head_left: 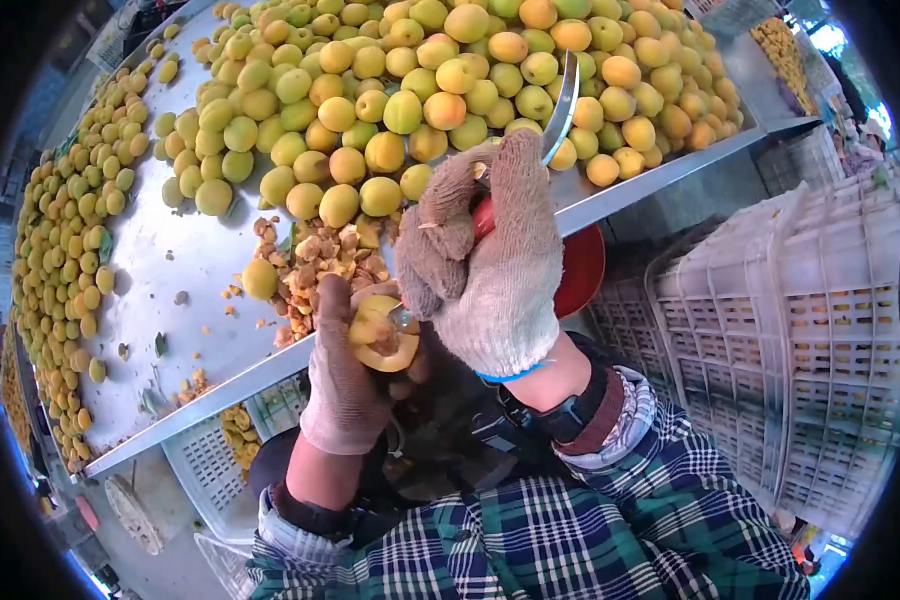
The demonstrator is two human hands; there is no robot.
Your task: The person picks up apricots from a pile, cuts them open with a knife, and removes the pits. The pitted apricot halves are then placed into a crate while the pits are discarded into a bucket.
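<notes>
My left hand (pixel 345 375), in a soiled knit glove, is closed around a cut apricot (pixel 383 335). The fruit's open face is turned up, with brown at its centre. My gloved right hand (pixel 500 255) grips the red handle (pixel 483 218) of a curved knife. Its hooked blade (pixel 564 105) points up and away from the fruit. Below the right fist, a small metal tip (pixel 402 317) touches the apricot's cut face; how it joins the handle is hidden by the glove. Beyond my hands, brown pits and scraps (pixel 320 262) lie heaped on the metal table (pixel 195 320).
Whole apricots (pixel 420 90) are piled across the table's far side, with another row (pixel 70 240) along its left. Stacked plastic crates (pixel 770 330) stand at my right, near a red bucket (pixel 582 270). A white basket (pixel 210 465) sits under the table's front edge.
</notes>
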